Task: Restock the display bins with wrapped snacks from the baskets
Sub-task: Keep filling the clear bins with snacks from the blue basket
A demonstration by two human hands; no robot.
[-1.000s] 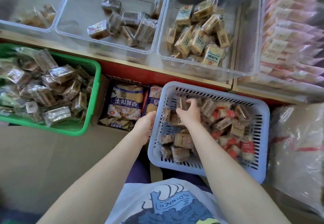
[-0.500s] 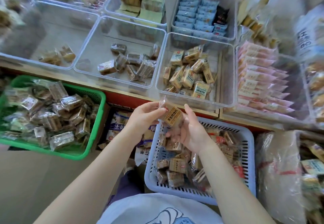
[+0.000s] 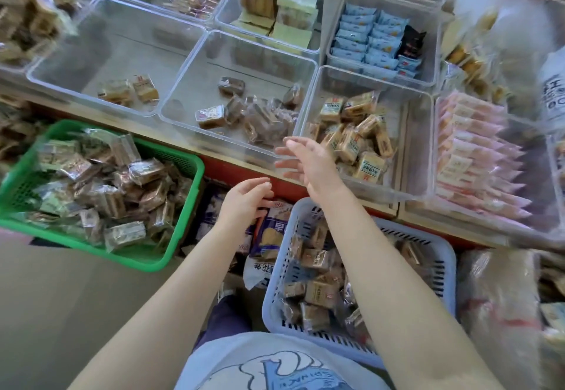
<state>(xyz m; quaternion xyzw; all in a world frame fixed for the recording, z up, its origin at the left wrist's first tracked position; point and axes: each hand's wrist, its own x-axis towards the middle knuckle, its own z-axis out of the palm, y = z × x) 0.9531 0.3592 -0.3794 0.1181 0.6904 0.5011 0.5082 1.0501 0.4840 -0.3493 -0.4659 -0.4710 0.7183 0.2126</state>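
My right hand [image 3: 308, 163] hovers with straight, spread fingers and nothing in it, at the front rim between two clear bins. One clear bin [image 3: 409, 181] to its right holds tan wrapped snacks [image 3: 354, 136]. The clear bin [image 3: 183, 108] to its left holds brown wrapped snacks [image 3: 260, 117]. My left hand [image 3: 247, 200] is lower, loosely curled and holding nothing, above the gap between the baskets. The blue-grey basket [image 3: 440, 267] of brown wrapped snacks [image 3: 318, 292] sits below my right forearm. A green basket [image 3: 186, 206] full of clear-wrapped snacks [image 3: 101, 181] stands at the left.
Another clear bin [image 3: 61, 65] at the left holds two snacks. Blue packets [image 3: 367, 41] fill a rear bin and pink packets [image 3: 470, 157] a bin on the right. Snack bags [image 3: 272, 233] lie in a box between the baskets. A plastic sack [image 3: 501, 298] stands at the right.
Half a second ago both hands held a tan wrapped snack above the blue-grey basket. Now neither holds it; my right hand has risen to the bins' front rim, and my view has tilted up.
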